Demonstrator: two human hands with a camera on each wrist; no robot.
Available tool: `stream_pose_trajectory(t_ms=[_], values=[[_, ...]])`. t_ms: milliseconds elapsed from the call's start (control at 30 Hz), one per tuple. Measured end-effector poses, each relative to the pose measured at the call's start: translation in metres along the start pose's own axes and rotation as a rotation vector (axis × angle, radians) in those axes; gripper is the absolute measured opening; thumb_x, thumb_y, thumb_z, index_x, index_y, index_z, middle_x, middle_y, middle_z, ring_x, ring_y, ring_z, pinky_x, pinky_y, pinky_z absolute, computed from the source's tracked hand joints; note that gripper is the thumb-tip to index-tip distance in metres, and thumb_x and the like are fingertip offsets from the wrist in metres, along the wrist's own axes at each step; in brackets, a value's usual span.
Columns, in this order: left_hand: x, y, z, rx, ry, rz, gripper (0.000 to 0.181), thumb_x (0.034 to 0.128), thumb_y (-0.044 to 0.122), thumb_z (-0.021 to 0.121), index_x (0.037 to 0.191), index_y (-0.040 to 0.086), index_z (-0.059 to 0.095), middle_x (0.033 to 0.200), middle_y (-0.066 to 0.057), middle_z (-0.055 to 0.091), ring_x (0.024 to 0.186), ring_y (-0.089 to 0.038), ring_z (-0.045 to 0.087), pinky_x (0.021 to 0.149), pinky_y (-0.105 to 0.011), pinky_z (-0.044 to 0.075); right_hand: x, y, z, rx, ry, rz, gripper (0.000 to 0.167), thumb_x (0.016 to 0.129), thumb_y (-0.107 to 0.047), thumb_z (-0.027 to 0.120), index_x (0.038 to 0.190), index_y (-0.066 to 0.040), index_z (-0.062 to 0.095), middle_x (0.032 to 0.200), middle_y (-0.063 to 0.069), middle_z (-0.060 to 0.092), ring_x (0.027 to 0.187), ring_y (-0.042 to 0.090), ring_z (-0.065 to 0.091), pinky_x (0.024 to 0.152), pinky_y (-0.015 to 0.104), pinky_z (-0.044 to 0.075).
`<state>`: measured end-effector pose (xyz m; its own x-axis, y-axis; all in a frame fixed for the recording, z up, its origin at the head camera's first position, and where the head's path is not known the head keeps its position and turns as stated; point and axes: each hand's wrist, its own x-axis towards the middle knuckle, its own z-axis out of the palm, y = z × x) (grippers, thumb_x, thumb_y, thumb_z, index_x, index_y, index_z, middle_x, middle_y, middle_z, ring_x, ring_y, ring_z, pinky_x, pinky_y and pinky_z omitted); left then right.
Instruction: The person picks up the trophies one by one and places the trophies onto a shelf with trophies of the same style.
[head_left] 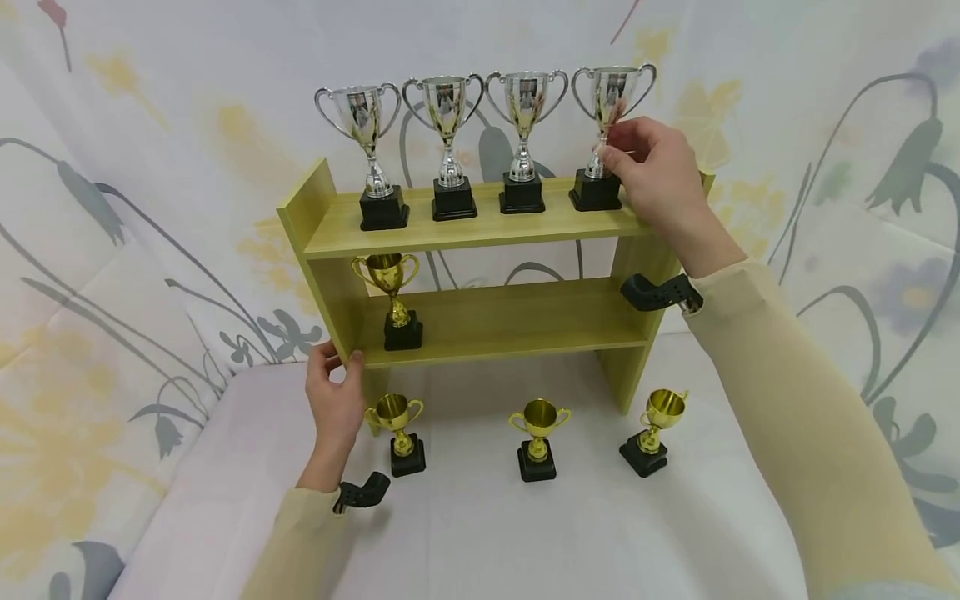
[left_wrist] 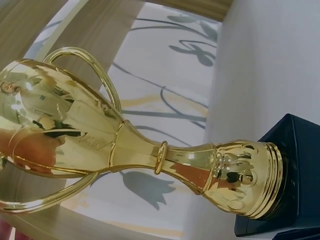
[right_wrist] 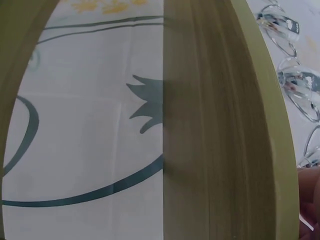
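From the head camera's side, I see the right hand (head_left: 663, 171) up at the top board (head_left: 480, 235) of a wooden shelf unit (head_left: 517, 321), thumb and fingers clamped on the stem of the rightmost silver trophy (head_left: 613, 92), whose black base stands upright near the right end. Three other silver trophies (head_left: 446, 104) stand in a row to its left, each apart from the next. Lower down, the left hand (head_left: 336, 404) grips the left side panel (head_left: 333, 292), thumb at the front edge and fingers round the outside. A gold trophy (head_left: 403, 331) stands on the middle shelf, close to that panel. Three small gold trophies (head_left: 538, 418) stand spaced out on the white cloth (head_left: 465, 542), before the unit, with flowered fabric (head_left: 172, 100) hanging behind. At the left wrist, one gold cup (left_wrist: 140, 152) fills the view, lying sideways across it, black base at the right; I cannot tell the finger state there. At the right wrist I see the wood (right_wrist: 220, 125) close up, silver cups along the right edge and a sliver of hand below them, its grip too cut off to judge.
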<state>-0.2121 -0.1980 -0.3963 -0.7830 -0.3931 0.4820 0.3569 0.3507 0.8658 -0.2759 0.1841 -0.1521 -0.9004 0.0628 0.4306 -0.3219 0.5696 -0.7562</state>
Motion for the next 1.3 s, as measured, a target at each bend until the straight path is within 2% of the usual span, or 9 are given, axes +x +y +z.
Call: stream_pose_trajectory(t_ms=[167,333,433,533,667,800,967,1100,1300], values=[[0.001,0.006,-0.001,0.008,-0.003,0.003,0.026,0.0997,0.009,0.056,0.122,-0.005,0.055,0.113,-0.018,0.053,0.103,-0.017,0.049,0.075,-0.024,0.045,-0.003,0.0,0.0,0.004,0.008,-0.015,0.039,0.1,-0.027,0.059,0.134,-0.007,0.059,0.126,0.006,0.062,0.107,0.016,0.057,0.094,0.027,0.042],[-0.004,0.033,-0.005,0.011,-0.012,0.027,0.025,0.0991,0.004,0.053,0.12,-0.01,0.053,0.109,-0.02,0.052,0.103,-0.022,0.049,0.074,-0.023,0.044,-0.004,-0.001,0.001,0.004,0.015,-0.024,0.039,0.1,-0.026,0.058,0.134,-0.007,0.059,0.129,0.008,0.061,0.108,0.016,0.057,0.095,0.027,0.043],[-0.005,0.04,-0.004,0.017,-0.011,0.029,0.026,0.0996,0.007,0.052,0.12,-0.01,0.052,0.109,-0.019,0.052,0.103,-0.02,0.049,0.076,-0.024,0.044,-0.002,-0.003,0.001,0.014,0.021,-0.022,0.039,0.1,-0.026,0.059,0.135,-0.009,0.06,0.129,0.007,0.062,0.109,0.016,0.057,0.095,0.026,0.042],[-0.004,0.036,-0.003,0.018,0.0,0.014,0.026,0.0998,0.007,0.052,0.121,-0.01,0.052,0.11,-0.02,0.051,0.103,-0.018,0.048,0.076,-0.025,0.044,0.0,-0.005,0.002,0.031,0.025,-0.025,0.038,0.099,-0.025,0.06,0.134,-0.009,0.061,0.127,0.006,0.063,0.108,0.015,0.057,0.095,0.025,0.043],[0.002,0.017,-0.002,0.018,0.003,-0.004,0.026,0.1003,0.009,0.055,0.122,-0.005,0.053,0.113,-0.02,0.051,0.103,-0.016,0.048,0.076,-0.025,0.045,0.001,-0.007,0.002,0.048,0.041,-0.028,0.037,0.098,-0.024,0.063,0.132,-0.008,0.064,0.123,0.004,0.065,0.106,0.014,0.058,0.094,0.025,0.043],[0.008,0.001,-0.001,0.009,-0.002,0.016,0.027,0.1004,0.014,0.057,0.123,-0.001,0.054,0.113,-0.016,0.052,0.104,-0.015,0.049,0.077,-0.026,0.046,0.001,-0.009,0.0,0.044,0.049,-0.017,0.038,0.097,-0.024,0.064,0.132,-0.009,0.064,0.123,0.003,0.067,0.106,0.012,0.06,0.095,0.024,0.044],[0.009,-0.001,-0.002,0.001,-0.008,0.042,0.028,0.1002,0.018,0.057,0.121,0.0,0.055,0.112,-0.014,0.052,0.105,-0.015,0.05,0.078,-0.028,0.047,-0.001,-0.011,-0.004,0.01,0.008,0.028,0.043,0.098,-0.025,0.062,0.138,-0.011,0.06,0.132,0.004,0.064,0.117,0.014,0.058,0.102,0.026,0.04],[0.008,-0.001,-0.001,0.009,-0.013,0.022,0.028,0.1007,0.019,0.057,0.122,0.001,0.055,0.112,-0.013,0.052,0.106,-0.016,0.051,0.078,-0.028,0.048,-0.006,-0.013,-0.007,0.015,-0.005,0.058,0.046,0.098,-0.025,0.061,0.142,-0.013,0.056,0.136,0.004,0.061,0.123,0.014,0.055,0.105,0.026,0.038],[0.001,0.004,0.0,0.015,-0.014,-0.019,0.028,0.1011,0.014,0.056,0.124,-0.002,0.054,0.115,-0.017,0.052,0.105,-0.017,0.049,0.076,-0.024,0.046,-0.019,-0.016,-0.01,0.027,-0.001,0.041,0.047,0.098,-0.022,0.061,0.144,-0.012,0.054,0.135,0.002,0.062,0.124,0.014,0.056,0.104,0.026,0.039]])
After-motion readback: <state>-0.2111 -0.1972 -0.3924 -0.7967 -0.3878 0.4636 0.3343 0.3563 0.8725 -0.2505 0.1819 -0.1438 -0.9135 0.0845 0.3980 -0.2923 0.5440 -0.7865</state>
